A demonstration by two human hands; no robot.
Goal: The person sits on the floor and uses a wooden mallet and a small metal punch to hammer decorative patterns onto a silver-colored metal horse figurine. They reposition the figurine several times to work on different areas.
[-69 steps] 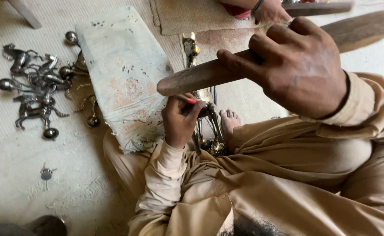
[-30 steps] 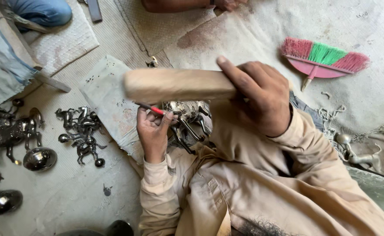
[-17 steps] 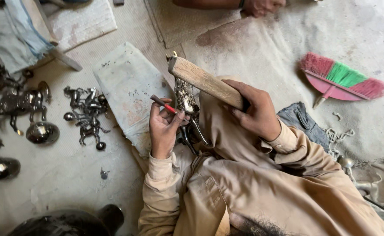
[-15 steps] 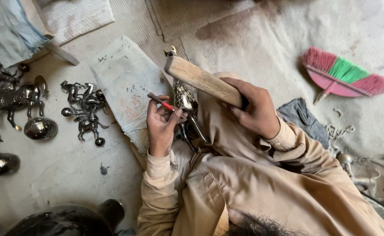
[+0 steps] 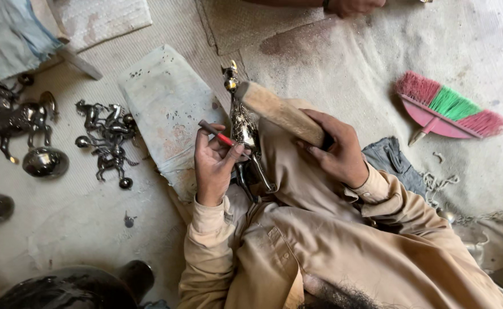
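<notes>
Left hand (image 5: pixel 216 165): fingers curled shut around a slim red-handled punch (image 5: pixel 221 137), its tip set against the metal figurine (image 5: pixel 243 129), thumb resting on the piece itself. Right hand (image 5: pixel 334 150): closed in a full grip on the near end of a wooden mallet (image 5: pixel 279 112), whose blunt head sits just above the figurine's upper part. Figurine: ornate, silver-coloured, standing nearly upright between the two hands, over the seated person's lap. Beside it, left: a worn pale cushion (image 5: pixel 168 109) on the floor. Farther left: a cluster of small metal horse figures (image 5: pixel 105 140). Well apart, right: a red-and-green hand broom (image 5: pixel 448 109). Top edge: another person's hand (image 5: pixel 351 6).
</notes>
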